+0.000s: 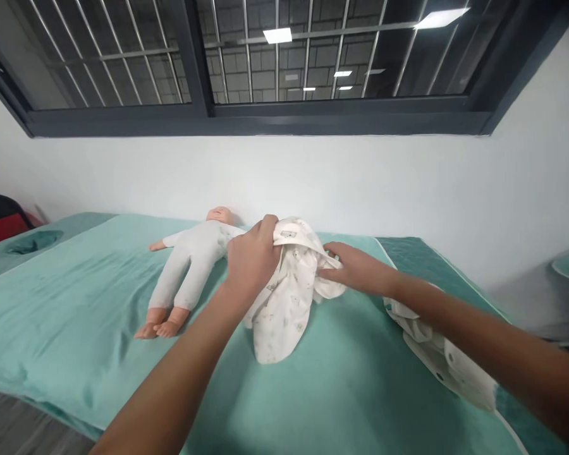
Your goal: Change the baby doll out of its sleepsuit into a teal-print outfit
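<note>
Both forearms reach forward from the bottom of the view over a bed (pixel 76 297) covered with a teal sheet. The left hand (pixel 251 259) comes in from the lower left, its back turned up and toward the camera, wrist nearly straight. Its grip is clenched on the top of a white printed baby garment (pixel 284 297), fingers curled over the bunched upper edge and lifting that edge off the sheet. The right hand (pixel 355 268) comes in from the lower right, forearm low over the bed, palm turned down. Its fingers point left and pinch a fold of the same garment at its right side, so this grip is also closed on the cloth.

The garment sits in the middle of the bed, between the two hands. It hangs from the left hand as a crumpled bundle, its long axis running from the raised top near the wall down toward the camera, with the lower end resting on the sheet.

Just left of the garment lies a baby doll (pixel 189 265) in a white suit, on its back, head toward the wall and bare feet toward the camera. A second piece of white cloth (pixel 436 354) lies under the right forearm, near the bed's right edge.
</note>
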### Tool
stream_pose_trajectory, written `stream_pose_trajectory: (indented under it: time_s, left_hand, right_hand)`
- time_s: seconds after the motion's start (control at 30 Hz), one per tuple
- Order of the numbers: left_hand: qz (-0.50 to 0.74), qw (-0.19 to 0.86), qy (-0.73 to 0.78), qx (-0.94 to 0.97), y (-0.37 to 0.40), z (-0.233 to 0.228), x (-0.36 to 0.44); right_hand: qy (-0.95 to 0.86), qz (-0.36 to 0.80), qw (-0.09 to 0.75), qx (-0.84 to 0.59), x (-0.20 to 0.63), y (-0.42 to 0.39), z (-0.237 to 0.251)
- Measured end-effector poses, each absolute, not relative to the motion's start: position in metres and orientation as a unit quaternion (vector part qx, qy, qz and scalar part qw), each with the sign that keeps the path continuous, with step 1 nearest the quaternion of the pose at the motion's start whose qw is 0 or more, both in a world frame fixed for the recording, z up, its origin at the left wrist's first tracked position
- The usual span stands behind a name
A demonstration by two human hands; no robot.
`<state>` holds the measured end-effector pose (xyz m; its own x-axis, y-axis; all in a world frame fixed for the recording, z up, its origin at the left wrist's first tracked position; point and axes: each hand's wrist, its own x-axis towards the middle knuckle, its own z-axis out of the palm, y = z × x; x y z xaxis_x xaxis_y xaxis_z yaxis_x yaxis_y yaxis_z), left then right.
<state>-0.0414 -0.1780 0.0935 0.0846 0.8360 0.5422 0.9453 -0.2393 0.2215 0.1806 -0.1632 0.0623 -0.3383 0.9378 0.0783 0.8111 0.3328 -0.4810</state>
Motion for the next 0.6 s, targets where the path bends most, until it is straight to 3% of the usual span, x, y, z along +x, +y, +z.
stream_pose_trajectory:
  time_s: [0.1,0.23,0.4,0.5,0.6]
  left_hand:
    - [-0.392,-0.003,-0.588,-0.708,-0.189,0.107,-0.029]
    - [-0.499,-0.17,-0.505,-0.683,-0.199,0.101,-0.014]
    - [-0.44,-0.156,-0.462,-0.754,-0.213,0.051,-0.028]
    - [-0.39,-0.12,-0.495,-0.767,-0.23,0.014,-0.057]
    - [-0.399,-0.053,-0.549,-0.733,-0.252,-0.012,-0.097]
  right_hand:
    - [-0.783,0.229,0.262,-0.516,0.165,-0.172,0.039]
    - [-0.661,0.495,0.381,-0.415,0.13,-0.197,0.014]
    - [-0.458,0.664,0.517,-0.286,0.088,-0.212,-0.003]
    - [-0.405,0.723,0.513,-0.224,0.06,-0.21,-0.006]
    - [-0.444,0.793,0.39,-0.151,0.037,-0.212,-0.008]
